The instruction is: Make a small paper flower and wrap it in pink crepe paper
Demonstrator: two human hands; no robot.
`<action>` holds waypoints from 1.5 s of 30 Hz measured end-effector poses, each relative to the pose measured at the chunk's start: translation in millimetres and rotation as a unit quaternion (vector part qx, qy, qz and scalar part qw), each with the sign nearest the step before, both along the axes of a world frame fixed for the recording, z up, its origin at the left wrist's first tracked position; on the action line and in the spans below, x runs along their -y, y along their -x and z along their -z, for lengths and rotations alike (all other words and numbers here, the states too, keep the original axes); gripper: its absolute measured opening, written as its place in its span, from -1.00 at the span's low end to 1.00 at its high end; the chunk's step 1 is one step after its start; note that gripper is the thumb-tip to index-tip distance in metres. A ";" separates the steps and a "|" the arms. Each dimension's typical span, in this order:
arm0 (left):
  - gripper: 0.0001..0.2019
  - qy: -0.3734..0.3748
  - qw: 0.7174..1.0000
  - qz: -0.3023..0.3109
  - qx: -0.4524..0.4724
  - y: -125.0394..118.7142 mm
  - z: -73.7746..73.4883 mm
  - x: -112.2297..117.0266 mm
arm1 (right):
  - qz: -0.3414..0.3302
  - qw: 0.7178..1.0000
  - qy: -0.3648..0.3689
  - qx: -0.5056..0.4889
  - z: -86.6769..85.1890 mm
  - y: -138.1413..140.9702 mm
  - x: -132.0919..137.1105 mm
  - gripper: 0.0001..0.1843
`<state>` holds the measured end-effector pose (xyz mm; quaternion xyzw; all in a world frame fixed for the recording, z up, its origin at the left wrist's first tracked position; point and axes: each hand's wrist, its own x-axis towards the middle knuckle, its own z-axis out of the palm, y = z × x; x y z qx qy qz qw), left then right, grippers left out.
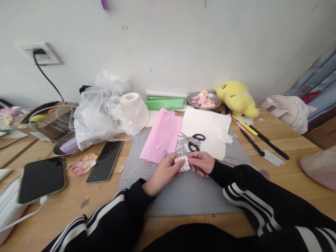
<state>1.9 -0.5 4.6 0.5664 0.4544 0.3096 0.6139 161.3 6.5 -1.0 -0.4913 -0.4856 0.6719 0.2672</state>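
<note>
My left hand point(163, 173) and my right hand point(201, 163) meet over the grey cutting mat point(183, 196), both pinching a small pink-edged piece covered in white dots point(182, 163). The piece sits between the fingertips of both hands, just above the mat. Right behind my hands lie black-handled scissors point(194, 140) on a grey patterned scrap. A pink paper sheet point(161, 138) lies to the left of them and a white sheet point(207, 131) to the right. Both sleeves are black with white stripes.
Two dark phones point(105, 161) point(40, 179) and a pink flower cut-out point(84, 163) lie at the left. Crumpled clear plastic point(102, 108), a green roll point(165, 103), a bowl of stickers point(203, 100) and a yellow plush point(237, 97) stand at the back. Pens point(252, 136) lie at the right.
</note>
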 end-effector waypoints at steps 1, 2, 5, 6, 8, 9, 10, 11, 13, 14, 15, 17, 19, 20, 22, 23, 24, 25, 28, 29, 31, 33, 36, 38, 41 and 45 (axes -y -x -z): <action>-0.81 0.001 1.000 -0.001 -0.003 0.0 0.3 -0.1 | -0.001 1.000 -0.001 -0.002 0.1 -0.2 -0.2 -0.80; -0.81 0.001 1.000 -0.002 -0.005 0.1 0.6 -0.2 | -0.002 1.000 -0.003 -0.005 0.2 -0.4 -0.5 -0.80; -0.81 -0.001 1.000 0.000 -0.010 0.5 2.1 -0.5 | -0.006 1.000 -0.005 -0.016 0.4 -0.6 -1.1 -0.78; -0.81 -0.003 1.000 0.002 -0.011 0.7 2.7 -0.6 | -0.006 1.000 -0.005 -0.019 0.5 -0.6 -1.2 -0.78; -0.81 -0.006 1.000 0.006 -0.010 1.0 3.5 -0.6 | -0.006 1.000 -0.005 -0.022 0.5 -0.7 -1.4 -0.77; -0.81 -0.006 1.000 0.007 -0.010 1.0 3.6 -0.5 | -0.005 1.000 -0.006 -0.021 0.4 -0.7 -1.4 -0.76; -0.81 -0.005 1.000 0.008 -0.009 1.0 3.5 -0.3 | -0.004 1.000 -0.007 -0.020 0.1 -0.8 -1.4 -0.76; -0.81 -0.005 1.000 0.007 -0.008 0.8 3.0 -0.1 | -0.004 1.000 -0.008 -0.018 -0.2 -0.8 -1.4 -0.76; -0.81 -0.006 1.000 0.005 -0.006 0.4 1.4 0.4 | -0.006 1.000 -0.011 -0.013 -1.1 -0.9 -1.3 -0.75; -0.81 -0.006 1.000 0.004 -0.008 0.2 0.4 0.6 | -0.008 1.000 -0.012 -0.010 -1.5 -1.0 -1.2 -0.75; -0.81 -0.006 1.000 0.004 -0.009 0.0 -0.6 0.8 | -0.010 1.000 -0.013 -0.008 -1.9 -1.0 -1.1 -0.76; -0.81 -0.007 1.000 0.005 -0.012 -0.3 -2.2 1.0 | -0.014 1.000 -0.013 -0.002 -2.2 -1.0 -0.9 -0.76; -0.81 -0.008 1.000 0.009 -0.011 -0.3 -3.1 1.1 | -0.016 1.000 -0.013 0.005 -2.0 -1.0 -0.8 -0.76; -0.81 -0.009 1.000 0.010 -0.009 -0.3 -3.2 1.1 | -0.016 1.000 -0.014 0.007 -1.8 -1.1 -0.8 -0.76; -0.81 -0.014 1.000 0.012 -0.011 -0.1 -3.0 1.1 | -0.014 1.000 -0.014 0.013 -1.3 -1.3 -0.8 -0.75; -0.81 -0.019 1.000 0.013 -0.016 0.0 -2.8 1.1 | -0.012 1.000 -0.014 0.018 -1.1 -1.4 -0.8 -0.75; -0.81 -0.026 0.999 0.013 -0.022 0.2 -2.6 1.1 | -0.010 1.000 -0.015 0.024 -0.9 -1.5 -0.7 -0.75; -0.81 -0.033 0.999 0.014 -0.028 0.3 -2.5 1.0 | -0.009 0.999 -0.015 0.028 -1.0 -1.6 -0.6 -0.74; -0.82 -0.046 0.998 0.014 -0.037 0.8 -2.1 0.5 | -0.007 0.999 -0.018 0.031 -1.8 -1.3 0.0 -0.74; -0.83 -0.047 0.998 0.012 -0.036 0.9 -2.0 0.3 | -0.006 0.999 -0.020 0.030 -2.2 -1.0 0.2 -0.74; -0.83 -0.051 0.998 0.010 -0.036 1.3 -1.5 -0.2 | -0.002 0.999 -0.023 0.032 -2.8 -0.3 0.6 -0.75; -0.82 -0.059 0.997 0.014 -0.040 1.9 -0.7 -0.6 | -0.006 0.999 -0.024 0.037 -2.5 0.1 0.6 -0.76; -0.81 -0.066 0.997 0.019 -0.041 2.5 0.8 -0.9 | -0.012 0.999 -0.024 0.037 0.2 0.5 -0.5 -0.80; -0.81 -0.066 0.997 0.020 -0.037 2.7 1.6 -0.9 | -0.008 0.999 -0.019 0.032 2.8 0.7 -1.8 -0.82; -0.82 -0.065 0.997 0.023 -0.038 2.6 1.7 -0.4 | 0.001 1.000 -0.014 0.028 5.7 1.1 -3.5 -0.84; -0.82 -0.059 0.997 0.028 -0.035 2.5 0.7 0.2 | 0.003 1.000 -0.015 0.028 6.7 1.4 -4.1 -0.82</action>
